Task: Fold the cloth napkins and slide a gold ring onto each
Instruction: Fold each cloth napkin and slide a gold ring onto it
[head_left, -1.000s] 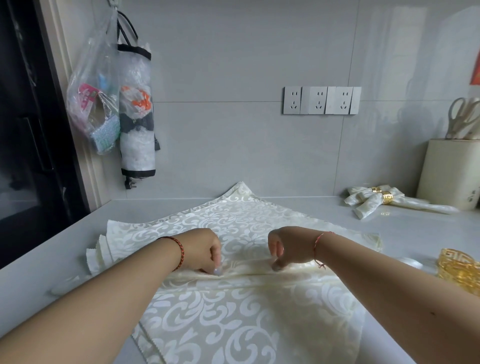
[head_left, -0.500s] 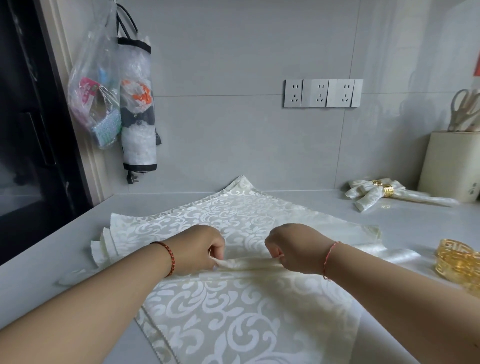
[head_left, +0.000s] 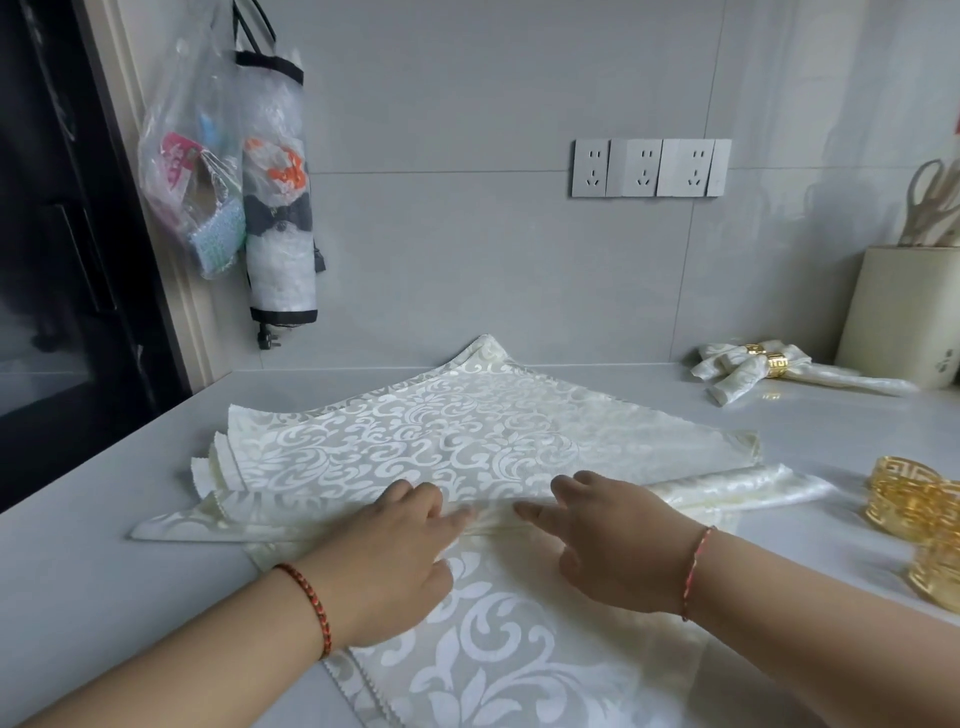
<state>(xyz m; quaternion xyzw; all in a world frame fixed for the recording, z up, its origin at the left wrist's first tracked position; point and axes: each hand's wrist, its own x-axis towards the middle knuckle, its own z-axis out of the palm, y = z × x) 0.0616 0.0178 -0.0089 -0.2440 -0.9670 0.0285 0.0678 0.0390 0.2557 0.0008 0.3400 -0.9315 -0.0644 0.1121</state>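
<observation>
Both hands lay flat on the top napkin, fingers straight. The left hand and the right hand pressed the rolled fold that ran across the cloth, fingertips almost meeting at its middle — neither grip closed round anything. That napkin sat on a stack of others on the worktop, and the roll's ends stuck out past the stack on both sides.

The gold rings waited near the right edge, apart from the cloth. Two finished napkins lay ringed by the back wall.

The risk looked plain: the fabric seemed slick, and the roll could spring loose once the pressure lifted. Pushing forward might also drag the napkin beneath — its edges already lay fanned at the left.
</observation>
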